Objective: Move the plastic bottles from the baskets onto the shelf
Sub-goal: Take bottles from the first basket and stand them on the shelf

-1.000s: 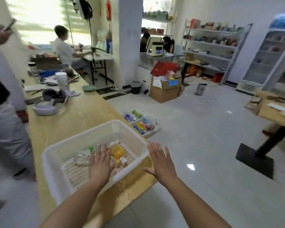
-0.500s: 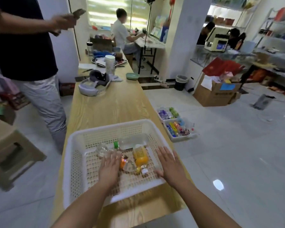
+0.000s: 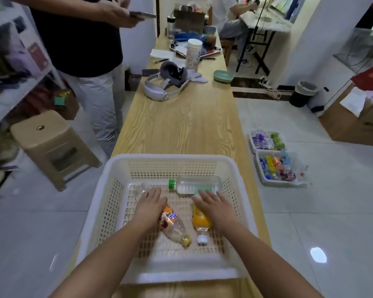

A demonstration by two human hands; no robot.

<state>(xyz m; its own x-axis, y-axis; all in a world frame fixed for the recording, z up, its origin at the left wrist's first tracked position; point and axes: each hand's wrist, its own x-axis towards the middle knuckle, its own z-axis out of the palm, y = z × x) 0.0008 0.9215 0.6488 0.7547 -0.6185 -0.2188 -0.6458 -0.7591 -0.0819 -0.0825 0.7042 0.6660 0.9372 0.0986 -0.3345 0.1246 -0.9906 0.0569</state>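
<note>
A white plastic basket (image 3: 108, 203) sits on the near end of a long wooden table (image 3: 181, 125). Inside lie a clear bottle with a green cap (image 3: 194, 183), a clear bottle with an orange label and yellow cap (image 3: 174, 226), an orange-filled bottle with a white cap (image 3: 200, 222), and a small clear bottle (image 3: 140, 189) at the far left. My left hand (image 3: 150, 206) hovers flat over the orange-label bottle, fingers apart. My right hand (image 3: 213, 204) spreads over the orange-filled bottle, fingertips near the green-cap bottle. Neither hand grips anything.
Two more baskets of bottles (image 3: 278, 164) stand on the floor to the right. A person (image 3: 84, 50) stands left of the table beside a beige stool (image 3: 52, 145). A headset (image 3: 166, 84), a cup and clutter fill the table's far end. A shelf (image 3: 13, 67) is at far left.
The view has swung left and down onto the basket. Both hands have moved forward from the basket's near rim to over the bottles inside.
</note>
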